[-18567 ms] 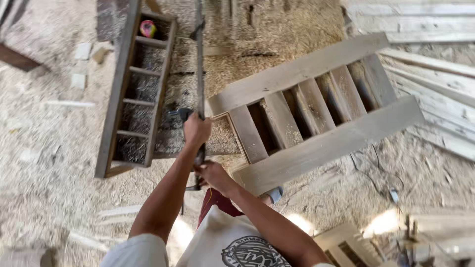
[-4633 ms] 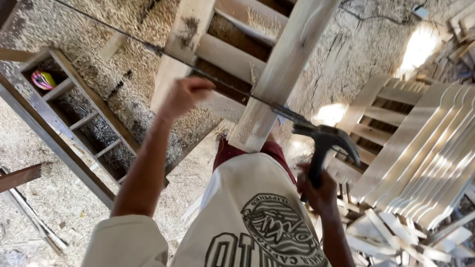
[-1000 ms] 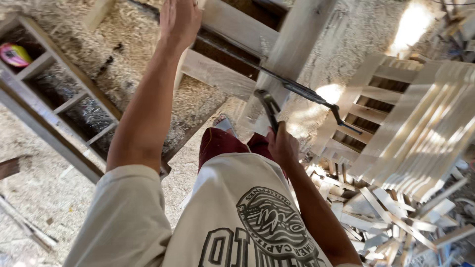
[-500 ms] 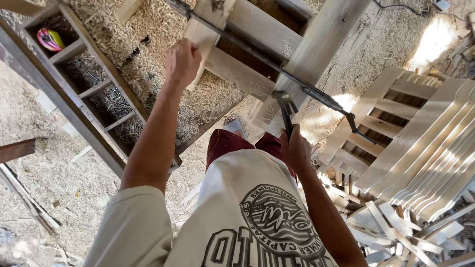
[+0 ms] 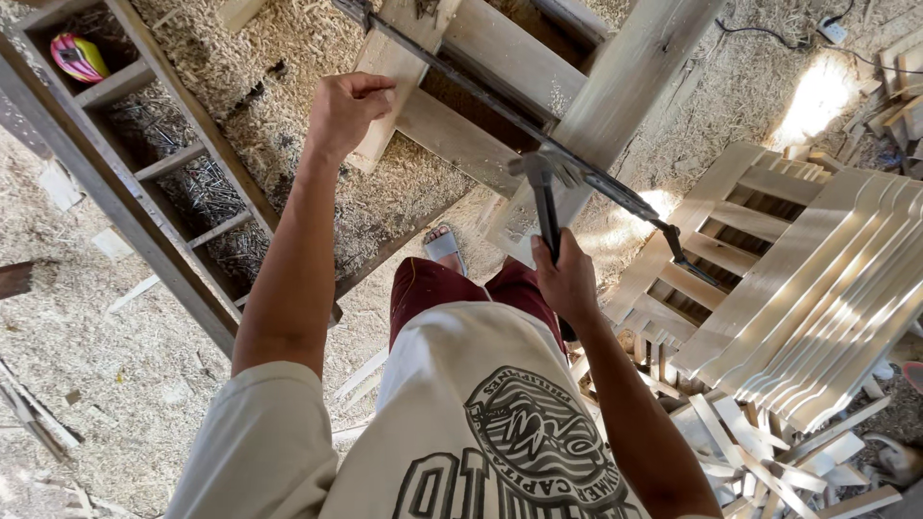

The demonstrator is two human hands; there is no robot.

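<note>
I see two hands at work. My right hand (image 5: 567, 279) has its fingers wrapped tight round the dark handle of one steel claw hammer (image 5: 544, 197), whose head sits against the pale slatted wooden frame (image 5: 615, 86) just where a long dark metal bar clamp (image 5: 538, 144) crosses it. My left hand (image 5: 344, 106) is curled into a loose fist, fingers pressed together, resting on one short pale wooden slat (image 5: 399, 67) of that frame; whether it pinches anything I cannot tell. To the left lies one grey compartmented wooden tray (image 5: 144, 173) with nails in it, on the sawdust-covered floor (image 5: 87, 356). To the right stands one stack of curved pale wooden slats (image 5: 817, 288).
</note>
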